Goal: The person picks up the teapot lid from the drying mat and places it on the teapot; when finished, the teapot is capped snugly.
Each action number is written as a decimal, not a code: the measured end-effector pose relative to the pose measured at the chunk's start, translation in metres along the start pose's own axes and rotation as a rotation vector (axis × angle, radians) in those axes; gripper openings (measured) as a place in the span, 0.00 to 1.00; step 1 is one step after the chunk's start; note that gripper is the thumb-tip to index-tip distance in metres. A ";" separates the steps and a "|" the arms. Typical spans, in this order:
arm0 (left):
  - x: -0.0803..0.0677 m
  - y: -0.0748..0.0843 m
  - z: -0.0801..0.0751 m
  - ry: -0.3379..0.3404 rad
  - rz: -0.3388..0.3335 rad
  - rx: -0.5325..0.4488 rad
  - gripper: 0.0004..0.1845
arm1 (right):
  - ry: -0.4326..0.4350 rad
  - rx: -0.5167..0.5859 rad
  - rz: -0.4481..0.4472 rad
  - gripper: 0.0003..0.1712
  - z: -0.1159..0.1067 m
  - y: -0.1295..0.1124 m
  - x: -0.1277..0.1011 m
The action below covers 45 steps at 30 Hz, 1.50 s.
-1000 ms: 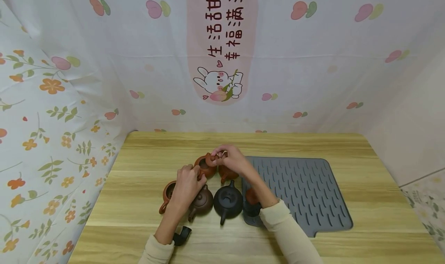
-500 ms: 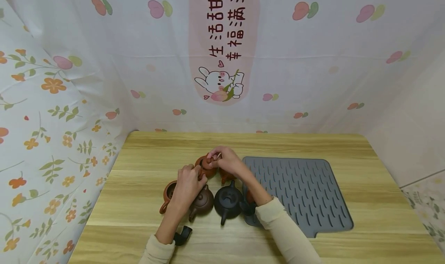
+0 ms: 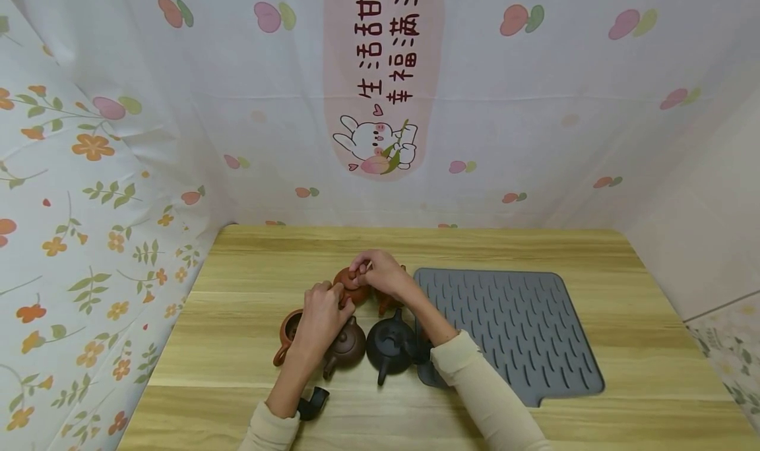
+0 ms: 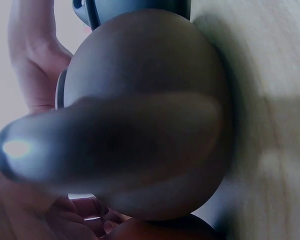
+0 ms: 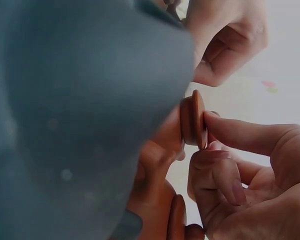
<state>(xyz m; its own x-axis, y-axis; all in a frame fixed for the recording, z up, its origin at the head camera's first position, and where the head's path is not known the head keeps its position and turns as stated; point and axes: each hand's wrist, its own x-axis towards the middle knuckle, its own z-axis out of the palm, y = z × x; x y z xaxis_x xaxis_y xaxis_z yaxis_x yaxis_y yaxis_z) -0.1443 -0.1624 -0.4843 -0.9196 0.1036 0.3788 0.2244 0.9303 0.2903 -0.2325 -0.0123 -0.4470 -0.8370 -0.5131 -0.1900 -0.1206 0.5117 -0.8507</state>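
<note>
At the back of the group stands a reddish-brown clay teapot. My right hand pinches its small round lid by the knob, over the teapot's mouth; whether the lid is fully seated, I cannot tell. Curled fingers of my left hand grip this teapot's handle, which they mostly hide. Below that hand sits a dark brown lidded teapot, which fills much of the left wrist view. Beside it is a black teapot. Another reddish teapot is partly hidden under my right hand.
An open reddish teapot stands at the left, partly behind my left hand. A grey ridged mat lies on the right of the wooden table. Patterned cloth hangs behind the table.
My right hand has moved slightly left with the lid, from beside the back teapot's open mouth to over it, covering the opening. My left hand keeps its place at the handle.
</note>
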 end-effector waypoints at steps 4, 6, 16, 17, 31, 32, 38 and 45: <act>0.000 0.001 0.000 0.004 0.000 0.004 0.12 | -0.008 -0.013 0.007 0.09 -0.001 0.000 0.001; 0.000 0.001 -0.001 0.005 0.000 0.007 0.12 | -0.010 -0.025 0.003 0.09 0.000 0.001 0.002; 0.000 0.002 -0.002 -0.006 -0.010 0.017 0.10 | -0.011 -0.072 -0.006 0.08 0.002 0.000 0.004; 0.000 0.002 -0.002 -0.007 -0.010 0.020 0.10 | -0.014 -0.080 -0.005 0.07 0.002 0.000 0.004; -0.002 0.001 -0.001 -0.008 -0.012 -0.007 0.16 | -0.069 -0.127 -0.127 0.14 -0.010 -0.005 -0.015; -0.002 0.001 -0.001 -0.006 -0.016 -0.009 0.18 | -0.079 -0.123 -0.141 0.15 -0.015 -0.006 -0.021; -0.007 0.003 -0.004 0.007 -0.051 -0.031 0.19 | -0.041 -0.066 -0.171 0.16 -0.055 0.001 -0.064; -0.013 -0.006 -0.032 0.078 -0.132 -0.076 0.11 | 0.018 -0.071 -0.098 0.15 -0.090 0.043 -0.116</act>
<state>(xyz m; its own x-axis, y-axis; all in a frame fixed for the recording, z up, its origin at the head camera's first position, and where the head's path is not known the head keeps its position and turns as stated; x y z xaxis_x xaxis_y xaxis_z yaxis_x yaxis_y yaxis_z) -0.1230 -0.1801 -0.4630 -0.9155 -0.0477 0.3996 0.1301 0.9046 0.4060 -0.1890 0.1311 -0.4175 -0.8288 -0.5508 -0.0980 -0.2395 0.5077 -0.8276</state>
